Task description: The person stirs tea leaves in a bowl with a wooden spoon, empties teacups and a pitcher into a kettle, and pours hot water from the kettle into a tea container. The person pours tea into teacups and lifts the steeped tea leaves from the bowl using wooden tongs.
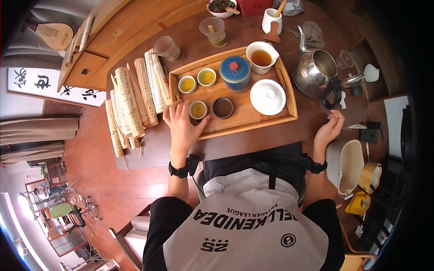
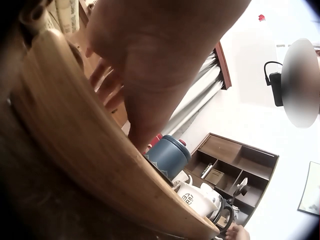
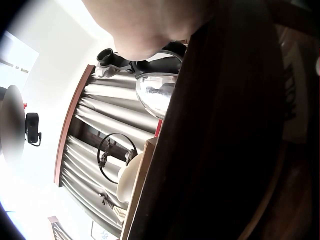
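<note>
In the head view, my left hand point(image 1: 181, 124) is at the tray's near left, thumb and index finger on either side of a small tea cup point(image 1: 198, 109), pinching it. A dark, round, shallow cup point(image 1: 223, 108) stands just right of it; two more filled cups point(image 1: 186, 84) point(image 1: 206, 77) stand behind. The left wrist view shows the hand point(image 2: 145, 55) over the tray rim point(image 2: 95, 135), its cup hidden. My right hand point(image 1: 332, 125) rests by the table edge below the kettle handle point(image 1: 331, 94), fingers loosely curled, holding nothing; the right wrist view shows part of it point(image 3: 150, 25).
The wooden tray point(image 1: 253, 123) also holds a blue canister point(image 1: 235, 73), a white lidded bowl point(image 1: 268, 97) and a pitcher of tea point(image 1: 261, 58). Inscribed scrolls point(image 1: 129, 101) lie left of it. Plastic cups point(image 1: 167, 49) stand behind; a metal kettle point(image 1: 314, 72) stands right.
</note>
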Motion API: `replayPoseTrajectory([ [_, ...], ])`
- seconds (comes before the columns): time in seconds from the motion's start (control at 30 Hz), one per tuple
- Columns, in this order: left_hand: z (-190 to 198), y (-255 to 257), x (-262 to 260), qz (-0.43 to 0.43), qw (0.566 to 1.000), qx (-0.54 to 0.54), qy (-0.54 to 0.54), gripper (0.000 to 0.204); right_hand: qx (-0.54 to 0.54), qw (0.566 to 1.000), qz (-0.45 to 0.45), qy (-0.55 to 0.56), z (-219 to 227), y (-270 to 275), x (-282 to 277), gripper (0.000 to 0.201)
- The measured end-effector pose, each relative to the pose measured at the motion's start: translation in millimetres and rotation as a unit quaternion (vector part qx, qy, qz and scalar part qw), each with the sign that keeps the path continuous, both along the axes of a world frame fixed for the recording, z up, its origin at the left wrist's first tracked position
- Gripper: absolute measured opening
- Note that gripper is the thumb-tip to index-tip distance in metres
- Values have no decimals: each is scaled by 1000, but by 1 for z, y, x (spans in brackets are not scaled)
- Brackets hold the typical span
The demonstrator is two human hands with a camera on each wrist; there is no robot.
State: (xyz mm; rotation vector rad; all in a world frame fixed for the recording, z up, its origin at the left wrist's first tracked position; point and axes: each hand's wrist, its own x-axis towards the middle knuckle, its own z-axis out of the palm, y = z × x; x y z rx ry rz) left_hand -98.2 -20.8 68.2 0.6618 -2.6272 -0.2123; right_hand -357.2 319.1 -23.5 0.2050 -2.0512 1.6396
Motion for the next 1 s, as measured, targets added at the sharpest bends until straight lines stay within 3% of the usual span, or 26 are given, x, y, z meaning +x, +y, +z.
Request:
replayPoseTrajectory([
  [0.37, -9, -7, -1, 5, 999, -1, -44, 61, 0, 1000, -5, 4, 2, -2, 2, 21],
  [1.0, -6, -8, -1, 5, 999, 31, 21, 59, -7, 1000, 5, 5, 0, -3, 1, 20],
])
